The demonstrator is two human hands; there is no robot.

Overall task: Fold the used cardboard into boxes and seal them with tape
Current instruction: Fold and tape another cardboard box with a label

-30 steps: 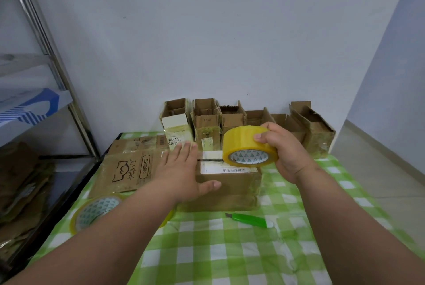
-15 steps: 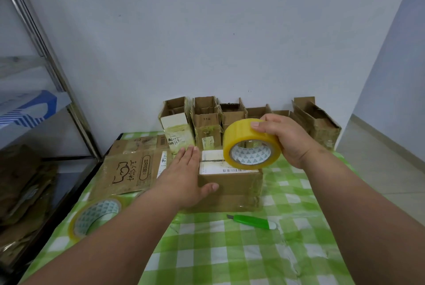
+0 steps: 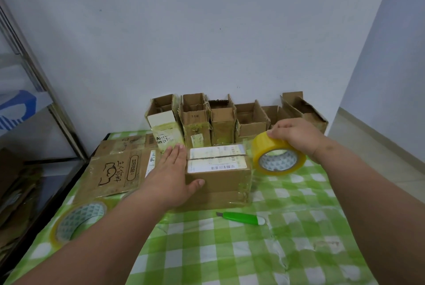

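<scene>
Two bare hands work at a closed cardboard box (image 3: pixel 217 175) near the middle of a table with a green checked cloth (image 3: pixel 241 259); the left hand (image 3: pixel 171 175) lies flat and open on the box's left end, palm down, thumb hooked over the near top edge, gripping nothing, only pressing; the right hand (image 3: pixel 296 135) is curled around the top of a yellow tape roll (image 3: pixel 277 153), held just off the box's right end, above the cloth. A clear strip seems to run from the roll across the box's top seam, though it is hard to make out. To seal well, keep the left palm firm so the flaps stay shut, keep the strip taut and centred on the seam, then carry it down the right side before cutting; a green utility knife (image 3: pixel 242 217) lies just in front of the box. A second tape roll (image 3: pixel 77 223) sits at the near left, beside flattened cardboard (image 3: pixel 115 169); open finished boxes (image 3: pixel 220 119) line the wall. Compared with half a second ago, the roll has travelled from above the box's right portion to beyond its right edge; the left hand has stayed put.
</scene>
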